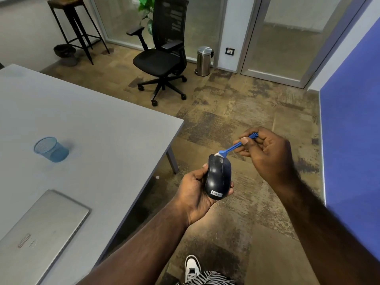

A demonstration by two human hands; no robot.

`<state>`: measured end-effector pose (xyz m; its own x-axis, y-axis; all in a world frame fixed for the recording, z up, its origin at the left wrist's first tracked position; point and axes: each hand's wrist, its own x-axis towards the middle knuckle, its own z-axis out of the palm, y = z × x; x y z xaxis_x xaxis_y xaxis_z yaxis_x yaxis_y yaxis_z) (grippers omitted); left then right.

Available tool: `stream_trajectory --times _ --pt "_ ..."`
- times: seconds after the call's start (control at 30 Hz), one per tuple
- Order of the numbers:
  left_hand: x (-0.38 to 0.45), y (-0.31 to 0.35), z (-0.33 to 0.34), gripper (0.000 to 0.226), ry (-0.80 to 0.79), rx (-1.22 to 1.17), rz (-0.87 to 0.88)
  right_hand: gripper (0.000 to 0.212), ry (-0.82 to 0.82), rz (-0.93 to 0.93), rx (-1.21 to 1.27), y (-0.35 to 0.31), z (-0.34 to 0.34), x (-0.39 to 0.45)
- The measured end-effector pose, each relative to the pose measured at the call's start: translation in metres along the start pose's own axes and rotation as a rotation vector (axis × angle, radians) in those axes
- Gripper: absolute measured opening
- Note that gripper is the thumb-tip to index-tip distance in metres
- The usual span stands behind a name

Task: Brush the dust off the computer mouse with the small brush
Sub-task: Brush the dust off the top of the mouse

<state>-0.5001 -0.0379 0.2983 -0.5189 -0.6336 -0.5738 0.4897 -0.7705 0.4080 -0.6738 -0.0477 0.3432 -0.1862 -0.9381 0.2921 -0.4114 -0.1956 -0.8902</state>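
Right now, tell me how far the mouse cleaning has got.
Done: the left hand holds the mouse up off the table, and the right hand pinches the small brush. In hand: bristles touch the mouse's front edge. Left: the rest of its top; dust remaining cannot be judged.

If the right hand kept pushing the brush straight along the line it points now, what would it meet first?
The small brush in the right hand points down-left, and its bristles already appear to touch the front end of the computer mouse held in the left hand, so the mouse comes first.
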Motion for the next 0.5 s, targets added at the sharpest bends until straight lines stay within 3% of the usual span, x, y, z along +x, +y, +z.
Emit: stream_trajectory --times 0.1,0.27,0.43,0.5 --pt "0.0 0.0 0.0 0.044 0.017 0.01 0.008 0.022 -0.102 -0.027 0.046 -0.005 0.001 -0.002" --pt "0.001 -0.003 0.0 0.043 0.018 0.013 0.003 0.016 -0.043 -0.055 -0.053 -0.003 0.004 0.002" --pt "0.002 -0.002 -0.002 0.045 0.03 0.007 0.015 0.022 -0.223 -0.039 0.028 -0.012 0.001 -0.005" --pt "0.001 -0.003 -0.002 0.044 0.032 0.001 0.011 0.021 -0.15 -0.04 0.001 -0.008 0.003 -0.003"
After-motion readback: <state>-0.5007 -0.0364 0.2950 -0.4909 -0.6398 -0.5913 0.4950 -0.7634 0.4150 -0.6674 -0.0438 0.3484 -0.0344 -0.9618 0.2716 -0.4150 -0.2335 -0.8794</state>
